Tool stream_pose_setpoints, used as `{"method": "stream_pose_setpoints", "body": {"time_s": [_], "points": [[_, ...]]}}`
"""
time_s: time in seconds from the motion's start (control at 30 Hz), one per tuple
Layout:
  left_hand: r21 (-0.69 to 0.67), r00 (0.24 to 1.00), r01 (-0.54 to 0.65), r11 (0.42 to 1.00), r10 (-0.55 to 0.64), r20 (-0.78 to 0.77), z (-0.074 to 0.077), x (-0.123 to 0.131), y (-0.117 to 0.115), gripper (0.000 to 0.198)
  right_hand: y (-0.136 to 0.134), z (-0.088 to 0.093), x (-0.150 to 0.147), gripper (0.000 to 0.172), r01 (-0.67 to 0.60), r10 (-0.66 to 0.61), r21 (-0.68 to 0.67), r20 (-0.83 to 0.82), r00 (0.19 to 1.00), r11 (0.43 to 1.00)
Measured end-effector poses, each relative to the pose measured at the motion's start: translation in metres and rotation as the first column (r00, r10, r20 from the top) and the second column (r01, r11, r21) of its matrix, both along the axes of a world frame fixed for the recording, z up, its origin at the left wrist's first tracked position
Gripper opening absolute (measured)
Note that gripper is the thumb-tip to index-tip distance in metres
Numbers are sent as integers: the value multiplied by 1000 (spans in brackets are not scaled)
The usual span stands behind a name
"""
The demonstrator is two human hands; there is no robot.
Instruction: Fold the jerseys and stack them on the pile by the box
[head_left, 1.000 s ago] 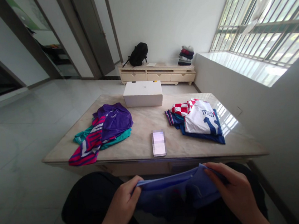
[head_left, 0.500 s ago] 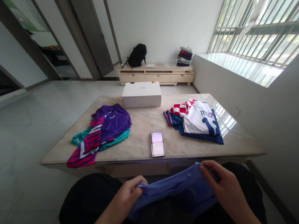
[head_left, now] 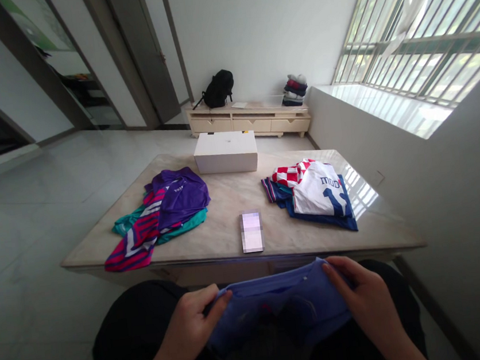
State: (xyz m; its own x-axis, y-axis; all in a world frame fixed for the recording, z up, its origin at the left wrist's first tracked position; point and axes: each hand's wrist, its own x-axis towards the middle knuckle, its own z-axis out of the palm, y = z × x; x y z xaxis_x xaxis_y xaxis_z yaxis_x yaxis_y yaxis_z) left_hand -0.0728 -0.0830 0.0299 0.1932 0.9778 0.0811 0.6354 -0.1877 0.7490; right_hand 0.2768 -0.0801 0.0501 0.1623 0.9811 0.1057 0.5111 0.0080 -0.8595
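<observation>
A blue shirt (head_left: 275,300) is stretched between my two hands above my lap, its top edge pulled nearly straight and its lower part in shadow. My left hand (head_left: 195,318) pinches the upper left corner between thumb and fingers. At the upper right corner, my right hand (head_left: 363,293) grips the cloth the same way. A phone (head_left: 252,233), its screen lit and blurred out, lies near the table's front edge, just beyond the shirt.
The marble-look table (head_left: 227,216) bears a loose pile with a purple jersey (head_left: 183,195) on the left, folded jerseys topped by a white one (head_left: 321,188) on the right, and a white box (head_left: 226,152) behind. A low cabinet (head_left: 255,121) holds a black backpack (head_left: 218,89) and stacked clothes (head_left: 294,90).
My left hand has shifted slightly left and turned, thumb now along the edge. The shirt's top edge is straighter and more spread. My right hand has barely moved.
</observation>
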Motion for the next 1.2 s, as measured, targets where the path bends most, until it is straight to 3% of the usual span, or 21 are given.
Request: {"method": "stream_pose_setpoints", "body": {"time_s": [0.13, 0.23, 0.3, 0.47, 0.67, 0.9, 1.07, 1.2], "points": [[-116, 990, -105, 988, 115, 87, -7, 22, 0, 57, -5, -10, -25, 41, -52, 20, -100, -301, 954, 994], [-264, 960, -66, 962, 134, 246, -13, 51, 1, 58, -10, -22, -57, 46, -100, -4, -159, -551, 834, 982], [-317, 929, -7, 949, 123, 348, -17, 72, -2, 55, -14, -29, -78, 46, -156, 14, -179, -611, 792, 971], [-270, 921, 1, 963, 104, 374, -25, 100, -10, 46, -20, -40, -100, 45, -202, 47, -178, -627, 777, 963], [-149, 959, -99, 984, 134, 250, -29, 91, -12, 46, -23, -44, -100, 46, -233, -7, -241, -709, 705, 942], [-169, 982, -43, 985, 73, 174, -27, 91, -18, 23, -34, -48, -99, 44, -306, 32, -220, -763, 646, 926], [-148, 988, 56, 987, -33, 152, -22, 83, -19, 16, -38, -45, -92, 41, -408, 207, -123, -710, 673, 905], [-41, 966, 240, 970, -235, 107, -16, 74, -20, 16, -26, -45, -74, 37, -342, 271, -50, -506, 819, 938]]}}
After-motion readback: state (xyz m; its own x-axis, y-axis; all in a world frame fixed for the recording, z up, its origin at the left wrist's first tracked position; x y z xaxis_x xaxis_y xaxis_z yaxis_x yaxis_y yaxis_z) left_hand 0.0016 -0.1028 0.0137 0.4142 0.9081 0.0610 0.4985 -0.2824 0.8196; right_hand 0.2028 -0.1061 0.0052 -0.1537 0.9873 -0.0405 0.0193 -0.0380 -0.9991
